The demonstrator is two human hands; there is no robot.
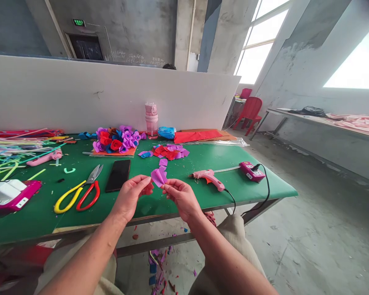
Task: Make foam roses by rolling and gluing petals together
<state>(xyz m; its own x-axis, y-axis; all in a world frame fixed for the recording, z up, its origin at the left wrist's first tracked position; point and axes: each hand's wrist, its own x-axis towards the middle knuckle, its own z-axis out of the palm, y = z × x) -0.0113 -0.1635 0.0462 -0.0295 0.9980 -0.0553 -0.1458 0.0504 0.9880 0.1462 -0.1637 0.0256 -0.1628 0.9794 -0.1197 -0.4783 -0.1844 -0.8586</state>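
Observation:
Over the front edge of the green table, my left hand (pixel 135 190) and my right hand (pixel 180 194) pinch a purple paper petal (pixel 159 177) from its two sides. The petal looks slightly curved. Just beyond it lies another small purple piece (pixel 163 162), and behind that a loose pile of purple, red and blue petals (pixel 169 152). A heap of finished paper flowers (pixel 117 139) in purple, red and blue sits farther back to the left. To the right of my right hand rests a pink hot glue gun (pixel 209 178), its nozzle pointing left.
Scissors (pixel 84 190) and a black phone (pixel 118 175) lie left of my hands. Power strips (pixel 252 171) stand at both sides, a cord hanging off the right edge. A pink bottle (pixel 151 119) stands by the white partition (pixel 110 90). Pipe cleaners (pixel 15 151) crowd the far left.

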